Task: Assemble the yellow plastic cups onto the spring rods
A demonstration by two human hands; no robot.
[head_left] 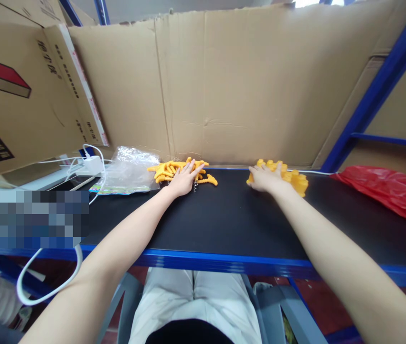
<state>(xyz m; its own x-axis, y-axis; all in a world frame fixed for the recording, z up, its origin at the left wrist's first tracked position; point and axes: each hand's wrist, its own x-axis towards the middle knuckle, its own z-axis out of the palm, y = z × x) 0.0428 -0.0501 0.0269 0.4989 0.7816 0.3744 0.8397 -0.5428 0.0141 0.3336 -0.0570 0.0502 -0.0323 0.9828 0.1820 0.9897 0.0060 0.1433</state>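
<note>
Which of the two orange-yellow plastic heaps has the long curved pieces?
The left heap, under the left hand beside the clear plastic bag; the right heap, under the right hand, is blocky chunks.

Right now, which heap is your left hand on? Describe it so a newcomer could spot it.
Find the black table top against the brown cardboard wall. At its back edge, beside the crumpled clear plastic bag, the left hand rests on a heap of slim, curved orange-yellow plastic pieces. The other yellow heap, under the right hand, is chunky blocks.
</note>
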